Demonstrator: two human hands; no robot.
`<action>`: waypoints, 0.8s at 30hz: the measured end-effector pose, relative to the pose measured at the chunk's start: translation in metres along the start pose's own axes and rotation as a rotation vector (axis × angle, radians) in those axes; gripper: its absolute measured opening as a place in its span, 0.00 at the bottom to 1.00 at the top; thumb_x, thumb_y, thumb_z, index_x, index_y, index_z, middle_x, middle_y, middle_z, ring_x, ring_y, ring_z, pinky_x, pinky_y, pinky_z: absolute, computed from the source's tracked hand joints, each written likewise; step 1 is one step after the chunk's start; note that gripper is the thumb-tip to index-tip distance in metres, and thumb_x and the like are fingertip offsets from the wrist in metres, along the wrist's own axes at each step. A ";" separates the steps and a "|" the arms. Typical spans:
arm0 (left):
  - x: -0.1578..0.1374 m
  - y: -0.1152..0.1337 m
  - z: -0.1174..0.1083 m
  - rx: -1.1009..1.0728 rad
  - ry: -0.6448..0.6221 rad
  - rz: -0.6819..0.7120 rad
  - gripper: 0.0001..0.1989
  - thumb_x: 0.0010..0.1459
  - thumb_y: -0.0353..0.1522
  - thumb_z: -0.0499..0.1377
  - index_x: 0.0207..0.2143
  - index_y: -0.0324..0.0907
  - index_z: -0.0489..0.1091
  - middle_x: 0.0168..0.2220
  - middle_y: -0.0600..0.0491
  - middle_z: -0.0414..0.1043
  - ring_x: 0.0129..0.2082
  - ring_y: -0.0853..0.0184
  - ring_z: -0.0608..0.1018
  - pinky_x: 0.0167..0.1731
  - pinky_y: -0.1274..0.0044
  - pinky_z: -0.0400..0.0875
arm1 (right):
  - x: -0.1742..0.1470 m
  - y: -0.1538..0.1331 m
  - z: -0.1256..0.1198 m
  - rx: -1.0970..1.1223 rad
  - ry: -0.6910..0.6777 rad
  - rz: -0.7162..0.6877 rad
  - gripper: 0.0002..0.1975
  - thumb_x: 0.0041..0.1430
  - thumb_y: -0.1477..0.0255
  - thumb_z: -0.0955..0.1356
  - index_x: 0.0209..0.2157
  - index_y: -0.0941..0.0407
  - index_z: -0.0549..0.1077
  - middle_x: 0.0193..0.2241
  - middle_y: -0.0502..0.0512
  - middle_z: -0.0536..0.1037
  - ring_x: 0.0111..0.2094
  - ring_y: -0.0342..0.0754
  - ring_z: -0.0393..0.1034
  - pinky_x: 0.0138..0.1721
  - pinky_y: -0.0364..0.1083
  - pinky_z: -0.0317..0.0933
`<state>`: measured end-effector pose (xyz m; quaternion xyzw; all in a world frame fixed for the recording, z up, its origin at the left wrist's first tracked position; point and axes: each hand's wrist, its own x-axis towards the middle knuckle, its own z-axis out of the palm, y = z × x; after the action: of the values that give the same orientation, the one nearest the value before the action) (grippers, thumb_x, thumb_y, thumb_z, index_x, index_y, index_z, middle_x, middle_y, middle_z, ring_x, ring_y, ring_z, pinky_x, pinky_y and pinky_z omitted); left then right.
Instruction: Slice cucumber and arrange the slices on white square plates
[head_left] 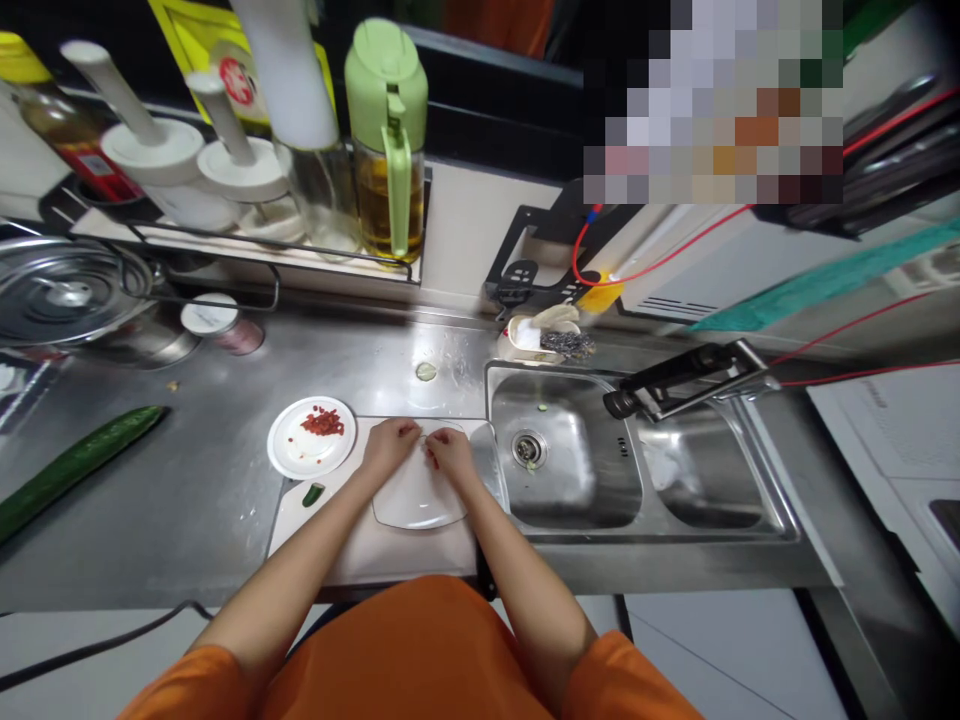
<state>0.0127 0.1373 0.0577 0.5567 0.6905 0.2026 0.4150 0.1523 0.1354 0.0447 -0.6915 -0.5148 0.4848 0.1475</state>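
Observation:
My left hand and my right hand are close together over the far part of a white squarish plate. The fingers of both are pinched closed; whatever is between them is too small to make out. That plate lies on a white cutting board. Left of my left hand, a round white plate carries small chopped red pieces. A cut green cucumber end rests on the board below it. A long cucumber lies on the steel counter at the far left.
The steel double sink with a black tap is on the right. A pale round piece lies behind the board. Along the back stand a rack of jars, a green-lidded oil bottle and a lidded pot.

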 end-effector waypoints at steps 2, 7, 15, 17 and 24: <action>0.004 0.001 0.003 0.080 0.018 0.035 0.10 0.52 0.36 0.55 0.29 0.42 0.74 0.30 0.52 0.76 0.32 0.66 0.73 0.33 0.77 0.62 | 0.004 -0.003 0.000 -0.025 0.010 0.004 0.08 0.52 0.74 0.62 0.24 0.58 0.73 0.18 0.48 0.73 0.15 0.37 0.62 0.21 0.36 0.54; 0.009 -0.001 0.009 0.225 0.053 0.062 0.11 0.55 0.35 0.53 0.31 0.42 0.74 0.32 0.49 0.74 0.33 0.64 0.73 0.35 0.76 0.62 | 0.009 -0.010 -0.001 -0.114 0.056 0.003 0.09 0.51 0.75 0.63 0.23 0.57 0.72 0.18 0.48 0.74 0.17 0.39 0.64 0.23 0.37 0.55; 0.002 0.004 0.016 0.288 0.117 0.047 0.12 0.58 0.36 0.50 0.33 0.42 0.72 0.34 0.48 0.72 0.35 0.63 0.72 0.35 0.74 0.61 | 0.008 -0.015 0.001 -0.265 0.151 -0.048 0.07 0.51 0.76 0.63 0.23 0.57 0.72 0.24 0.53 0.76 0.28 0.44 0.67 0.31 0.41 0.54; 0.000 0.005 0.018 0.294 0.130 0.024 0.12 0.58 0.37 0.50 0.35 0.42 0.71 0.35 0.48 0.71 0.35 0.63 0.72 0.34 0.75 0.61 | 0.006 -0.015 0.003 -0.318 0.170 -0.059 0.08 0.53 0.75 0.63 0.25 0.57 0.72 0.25 0.54 0.76 0.29 0.45 0.68 0.30 0.41 0.54; -0.001 0.000 0.022 0.324 0.134 0.046 0.13 0.60 0.37 0.49 0.36 0.42 0.70 0.37 0.48 0.70 0.37 0.63 0.72 0.35 0.75 0.61 | 0.000 -0.018 0.007 -0.445 0.190 -0.024 0.09 0.57 0.72 0.61 0.33 0.59 0.72 0.28 0.60 0.76 0.30 0.50 0.69 0.29 0.44 0.53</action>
<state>0.0308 0.1325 0.0455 0.6172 0.7274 0.1348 0.2679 0.1362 0.1407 0.0534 -0.7434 -0.6007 0.2907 0.0449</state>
